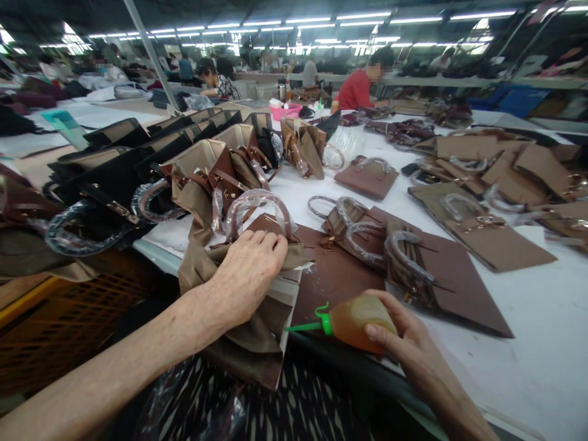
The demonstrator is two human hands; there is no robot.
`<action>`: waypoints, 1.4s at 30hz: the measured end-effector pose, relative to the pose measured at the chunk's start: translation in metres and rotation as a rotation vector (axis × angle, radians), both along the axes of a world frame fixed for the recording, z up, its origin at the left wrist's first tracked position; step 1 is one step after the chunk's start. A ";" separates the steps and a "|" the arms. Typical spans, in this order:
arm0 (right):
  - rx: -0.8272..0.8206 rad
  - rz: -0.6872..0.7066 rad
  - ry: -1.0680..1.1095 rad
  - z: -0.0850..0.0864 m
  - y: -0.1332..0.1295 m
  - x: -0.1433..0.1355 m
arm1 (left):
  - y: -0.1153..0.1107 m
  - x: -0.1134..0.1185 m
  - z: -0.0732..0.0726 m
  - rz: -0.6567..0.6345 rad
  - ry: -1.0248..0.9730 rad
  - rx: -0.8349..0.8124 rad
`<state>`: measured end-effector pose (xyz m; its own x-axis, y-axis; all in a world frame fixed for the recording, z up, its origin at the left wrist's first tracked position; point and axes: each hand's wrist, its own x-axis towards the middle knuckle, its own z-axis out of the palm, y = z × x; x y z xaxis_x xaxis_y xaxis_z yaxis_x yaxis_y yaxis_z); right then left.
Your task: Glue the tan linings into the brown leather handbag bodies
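A brown handbag [248, 334] with a plastic-wrapped handle lies over the table's front edge, its lining partly turned out. My left hand [250, 266] is closed on the bag's upper edge, just below the handle; the fingertips are partly hidden. In my right hand [404, 327] is a squeeze bottle [353, 318] of amber liquid, tipped on its side. Its green nozzle points left and reaches close to the bag's open edge; whether it touches, I cannot tell. Under the nozzle lies a flat dark brown panel [321, 275].
Black handbags [114, 165] stand in rows at the left, beside standing brown bags [197, 165]. Flat brown bag pieces [482, 226] with wrapped handles cover the right. A yellow basket [68, 324] sits below left. Across the table works a person in red [356, 89].
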<state>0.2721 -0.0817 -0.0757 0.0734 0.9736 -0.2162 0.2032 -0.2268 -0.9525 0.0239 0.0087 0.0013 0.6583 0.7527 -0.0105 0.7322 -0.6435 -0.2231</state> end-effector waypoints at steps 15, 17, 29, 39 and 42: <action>-0.056 0.086 0.153 0.006 -0.019 -0.003 | -0.001 -0.002 0.001 0.007 0.017 0.013; -0.060 0.104 0.152 0.008 -0.018 -0.004 | -0.001 -0.002 0.002 0.007 0.022 0.014; -0.199 0.004 0.266 -0.009 -0.035 -0.008 | -0.003 -0.001 0.004 -0.002 0.020 0.020; -0.204 0.025 0.340 -0.012 -0.040 -0.008 | -0.003 -0.002 0.003 -0.020 0.014 0.026; -0.234 0.034 0.374 -0.013 -0.042 -0.011 | -0.003 -0.001 0.005 -0.019 0.024 0.011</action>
<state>0.2613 -0.1238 -0.0882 -0.0828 0.8957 -0.4368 -0.1349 -0.4444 -0.8856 0.0234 0.0053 0.0063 0.6718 0.7405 -0.0179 0.7146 -0.6542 -0.2478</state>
